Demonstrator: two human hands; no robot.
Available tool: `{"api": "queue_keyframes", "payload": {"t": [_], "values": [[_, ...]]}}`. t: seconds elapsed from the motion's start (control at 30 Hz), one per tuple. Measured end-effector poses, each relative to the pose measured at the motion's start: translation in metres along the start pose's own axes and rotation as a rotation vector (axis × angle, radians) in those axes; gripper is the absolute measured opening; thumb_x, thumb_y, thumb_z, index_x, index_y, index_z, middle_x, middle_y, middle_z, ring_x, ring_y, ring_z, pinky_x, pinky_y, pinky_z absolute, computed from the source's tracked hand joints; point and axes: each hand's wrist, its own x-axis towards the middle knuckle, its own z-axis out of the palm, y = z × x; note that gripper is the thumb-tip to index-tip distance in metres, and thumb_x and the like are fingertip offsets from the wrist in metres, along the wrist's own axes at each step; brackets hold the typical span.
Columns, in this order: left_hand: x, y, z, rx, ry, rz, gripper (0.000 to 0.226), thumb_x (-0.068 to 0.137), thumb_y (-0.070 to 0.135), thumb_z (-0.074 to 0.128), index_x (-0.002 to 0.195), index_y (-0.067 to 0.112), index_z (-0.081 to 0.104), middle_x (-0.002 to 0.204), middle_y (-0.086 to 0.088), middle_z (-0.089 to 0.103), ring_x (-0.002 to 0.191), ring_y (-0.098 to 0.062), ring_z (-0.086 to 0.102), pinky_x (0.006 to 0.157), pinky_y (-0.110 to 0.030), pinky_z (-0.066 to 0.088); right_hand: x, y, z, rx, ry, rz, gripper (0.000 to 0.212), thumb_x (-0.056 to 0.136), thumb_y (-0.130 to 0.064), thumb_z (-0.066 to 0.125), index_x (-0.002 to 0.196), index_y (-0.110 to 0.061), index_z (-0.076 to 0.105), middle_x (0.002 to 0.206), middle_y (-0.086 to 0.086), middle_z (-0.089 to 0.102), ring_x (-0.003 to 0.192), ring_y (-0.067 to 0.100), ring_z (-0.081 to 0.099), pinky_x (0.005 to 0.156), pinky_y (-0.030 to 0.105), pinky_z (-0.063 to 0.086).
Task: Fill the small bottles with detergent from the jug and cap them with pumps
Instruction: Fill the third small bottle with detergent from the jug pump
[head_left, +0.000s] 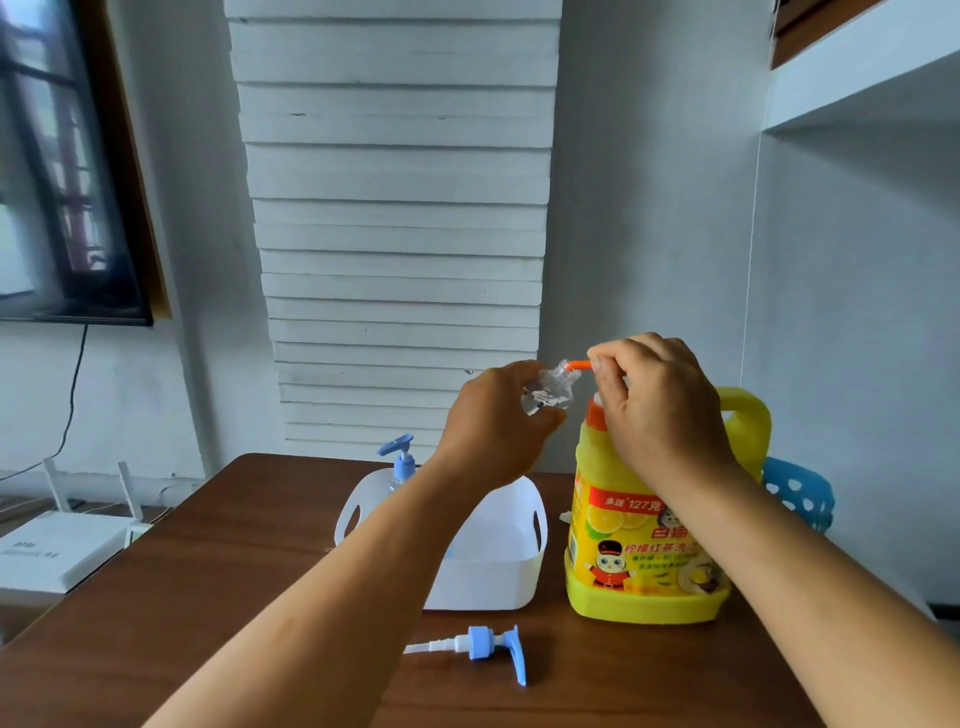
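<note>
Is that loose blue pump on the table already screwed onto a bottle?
No. The blue pump lies on its side on the wooden table, its white tube bare, with no bottle attached.

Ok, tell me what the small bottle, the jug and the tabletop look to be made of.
Small bottle: clear, glossy plastic, apparently; you see through it. Jug: opaque yellow plastic with a moulded handle and printed label. Tabletop: dark brown wood grain, maybe veneer or laminate.

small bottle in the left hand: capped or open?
Open. The clear small bottle in the left hand shows a bare neck, tilted to the jug's orange spout. A blue pump lies loose on the table.
</note>
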Motion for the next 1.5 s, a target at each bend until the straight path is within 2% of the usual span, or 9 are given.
{"api": "queue_keyframes", "payload": {"t": [0.2,0.33,0.57,0.8,0.93,1.13,1.23,1.37,1.5], "values": [[0.001,0.003,-0.001,-0.009,0.005,0.001,0.025,0.085,0.029,0.062,0.109,0.024,0.063,0.104,0.003,0.068,0.078,-0.011,0.051,0.056,-0.012,0.032,-0.001,0.0,0.003,-0.003,0.028,0.008,0.024,0.092,-0.019,0.049,0.096,-0.004,0.067,0.091,0.015,0.068,0.087,0.031,0.06,0.067,0.026,0.039],[-0.001,-0.002,0.003,0.007,-0.009,-0.001,0.024,0.084,0.029,0.062,0.107,0.025,0.063,0.1,0.002,0.069,0.077,-0.013,0.051,0.056,-0.015,0.033,-0.01,0.0,0.01,-0.001,0.04,0.027,0.027,0.091,-0.021,0.047,0.096,-0.003,0.067,0.09,0.015,0.068,0.086,0.032,0.06,0.067,0.029,0.046],[-0.003,0.001,0.001,-0.018,0.002,0.008,0.027,0.085,0.028,0.062,0.111,0.024,0.063,0.104,0.004,0.068,0.078,-0.01,0.049,0.056,-0.012,0.031,-0.005,0.0,0.001,-0.005,0.002,0.012,0.022,0.092,-0.018,0.049,0.095,-0.005,0.067,0.091,0.015,0.067,0.087,0.031,0.059,0.067,0.027,0.042],[0.001,0.004,0.0,-0.012,0.016,0.024,0.02,0.085,0.028,0.062,0.104,0.023,0.063,0.084,0.009,0.057,0.067,-0.008,0.047,0.052,-0.012,0.029,0.001,0.001,-0.001,-0.001,0.017,0.003,0.025,0.092,-0.02,0.047,0.095,-0.005,0.067,0.091,0.014,0.068,0.087,0.03,0.059,0.068,0.025,0.039],[-0.001,0.0,0.004,0.0,-0.007,0.02,0.021,0.084,0.027,0.062,0.104,0.021,0.063,0.088,0.003,0.062,0.07,-0.01,0.047,0.053,-0.015,0.029,-0.008,0.002,0.007,0.001,0.025,0.027,0.026,0.091,-0.02,0.048,0.095,-0.004,0.067,0.09,0.015,0.068,0.086,0.032,0.06,0.068,0.026,0.04],[-0.004,-0.002,0.005,-0.01,-0.014,0.01,0.019,0.084,0.027,0.062,0.102,0.022,0.063,0.082,0.006,0.057,0.069,-0.008,0.046,0.053,-0.014,0.028,-0.008,0.002,0.004,-0.013,-0.018,0.016,0.026,0.092,-0.021,0.047,0.095,-0.005,0.067,0.091,0.014,0.068,0.087,0.03,0.059,0.068,0.026,0.04],[-0.001,0.002,0.003,-0.043,-0.005,0.005,0.021,0.084,0.027,0.063,0.104,0.023,0.064,0.093,0.003,0.067,0.074,-0.011,0.053,0.055,-0.015,0.034,0.003,0.001,-0.005,-0.011,-0.044,-0.003,0.025,0.094,-0.02,0.046,0.098,-0.006,0.067,0.096,0.014,0.067,0.092,0.028,0.058,0.07,0.025,0.038],[0.001,0.005,0.001,-0.046,-0.002,0.003,0.021,0.084,0.027,0.063,0.104,0.023,0.064,0.098,0.002,0.069,0.077,-0.013,0.055,0.057,-0.015,0.037,0.005,0.002,-0.006,-0.023,-0.042,-0.02,0.025,0.094,-0.02,0.046,0.099,-0.006,0.066,0.097,0.013,0.068,0.093,0.028,0.058,0.07,0.025,0.038],[0.0,0.004,0.002,-0.047,-0.002,0.005,0.021,0.084,0.027,0.063,0.105,0.022,0.063,0.088,0.005,0.063,0.072,-0.011,0.052,0.055,-0.015,0.034,-0.002,0.002,-0.001,0.003,0.019,0.003,0.023,0.092,-0.019,0.049,0.094,-0.005,0.067,0.089,0.014,0.068,0.085,0.03,0.06,0.066,0.024,0.039]]}}
